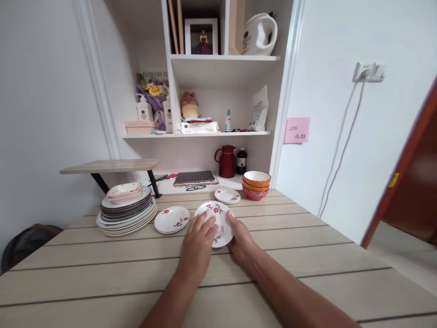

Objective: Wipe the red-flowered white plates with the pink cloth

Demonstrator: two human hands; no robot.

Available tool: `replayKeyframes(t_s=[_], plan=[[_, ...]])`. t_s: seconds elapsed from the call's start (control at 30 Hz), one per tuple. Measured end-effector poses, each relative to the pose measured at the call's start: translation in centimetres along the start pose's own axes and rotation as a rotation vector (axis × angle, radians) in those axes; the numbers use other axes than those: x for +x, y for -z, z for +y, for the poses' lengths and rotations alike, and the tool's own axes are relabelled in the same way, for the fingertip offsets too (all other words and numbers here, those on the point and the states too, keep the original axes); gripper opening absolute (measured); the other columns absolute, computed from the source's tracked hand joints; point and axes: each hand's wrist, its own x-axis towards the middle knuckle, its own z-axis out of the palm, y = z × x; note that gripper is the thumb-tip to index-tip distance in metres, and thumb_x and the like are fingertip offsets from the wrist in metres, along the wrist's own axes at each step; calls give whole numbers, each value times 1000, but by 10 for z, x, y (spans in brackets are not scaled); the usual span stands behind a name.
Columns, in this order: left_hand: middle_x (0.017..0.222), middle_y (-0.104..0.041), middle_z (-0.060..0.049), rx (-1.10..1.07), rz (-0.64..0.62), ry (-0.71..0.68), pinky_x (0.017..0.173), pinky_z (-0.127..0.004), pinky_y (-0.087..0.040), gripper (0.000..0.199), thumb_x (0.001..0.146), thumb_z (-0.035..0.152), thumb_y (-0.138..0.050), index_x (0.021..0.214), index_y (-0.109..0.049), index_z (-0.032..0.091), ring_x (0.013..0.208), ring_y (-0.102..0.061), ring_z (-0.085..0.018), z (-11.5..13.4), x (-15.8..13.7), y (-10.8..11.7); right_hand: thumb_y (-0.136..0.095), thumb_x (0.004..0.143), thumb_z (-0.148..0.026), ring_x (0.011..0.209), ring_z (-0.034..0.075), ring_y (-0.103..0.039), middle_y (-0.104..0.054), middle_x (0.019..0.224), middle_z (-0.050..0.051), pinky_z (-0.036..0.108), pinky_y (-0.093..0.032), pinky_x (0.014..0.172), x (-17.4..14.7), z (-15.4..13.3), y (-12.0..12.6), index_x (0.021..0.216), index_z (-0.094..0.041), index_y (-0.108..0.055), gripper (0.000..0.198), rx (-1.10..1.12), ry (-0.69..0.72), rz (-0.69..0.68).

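Note:
A round white plate (223, 212) with red flowers and grey leaves is tilted up off the table between my hands. My right hand (241, 238) grips its right edge, thumb on the face and fingers behind. My left hand (200, 234) lies over the plate's left part, its fingers pressing what looks like a thin pale pink cloth (219, 222) against the face. Left of my hands sit white flowered plates (171, 218), stacked. Behind the held plate are smaller flowered plates (227, 196).
A tall stack of mixed plates (126, 214) with oval dishes stands at the left, beside a small raised shelf (111, 166). Stacked orange and red bowls (256, 186) stand back right. Behind are a laptop (195, 177), glasses (196, 187), a red jug (227, 161) and a dark bottle (241, 161).

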Motion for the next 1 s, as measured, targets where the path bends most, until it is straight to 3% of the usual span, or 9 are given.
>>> replayKeyframes(t_s=[0.13, 0.33, 0.43, 0.57, 0.7, 0.83, 1.0], plan=[[128, -65, -8, 22, 16, 30, 105, -52, -45, 31, 89, 7, -45, 107, -68, 17, 130, -49, -28, 1, -2, 0, -55, 92, -36, 74, 17, -70, -76, 93, 9, 28, -56, 71, 0, 4, 1, 106, -13, -65, 28, -36, 15, -19], [136, -59, -7, -98, -34, -136, 108, -49, -43, 38, 90, 9, -43, 121, -62, 17, 137, -42, -25, -4, 0, 1, -63, 86, -41, 68, 17, -69, -76, 87, 8, 27, -54, 64, -3, 11, 2, 103, -13, -67, 33, -164, 56, -150], [138, -58, -6, 3, -3, -20, 109, -50, -42, 41, 90, 6, -41, 125, -60, 18, 137, -42, -26, -13, 1, 1, -61, 88, -40, 72, 19, -71, -76, 89, 10, 29, -55, 66, -5, 13, -1, 106, -13, -66, 34, -187, 57, -147], [141, -55, -9, 159, 31, 106, 106, -50, -46, 38, 90, 5, -44, 122, -62, 15, 134, -45, -29, -19, -1, 3, -56, 91, -39, 74, 21, -72, -76, 90, 11, 32, -57, 69, -2, 10, -3, 111, -13, -64, 34, -125, 33, -35], [136, -59, -8, 135, 78, -38, 104, -48, -48, 32, 92, 8, -44, 115, -65, 17, 130, -50, -27, -5, -3, 3, -54, 92, -36, 74, 19, -72, -76, 91, 11, 30, -58, 69, 2, 6, 0, 107, -12, -64, 30, -17, 24, 40], [128, -65, -6, 7, 89, -239, 106, -42, -48, 29, 95, 16, -45, 117, -64, 17, 127, -53, -22, 14, -3, 2, -58, 89, -40, 68, 19, -71, -75, 80, 11, 27, -57, 62, 1, 8, 3, 92, -11, -66, 30, -35, -44, -58], [132, -62, -6, -56, 11, -224, 110, -43, -44, 37, 92, 12, -44, 124, -61, 19, 134, -47, -20, 2, 0, 5, -64, 84, -39, 71, 18, -71, -76, 84, 10, 25, -56, 65, -3, 14, -2, 94, -11, -67, 30, -54, 18, -111]])
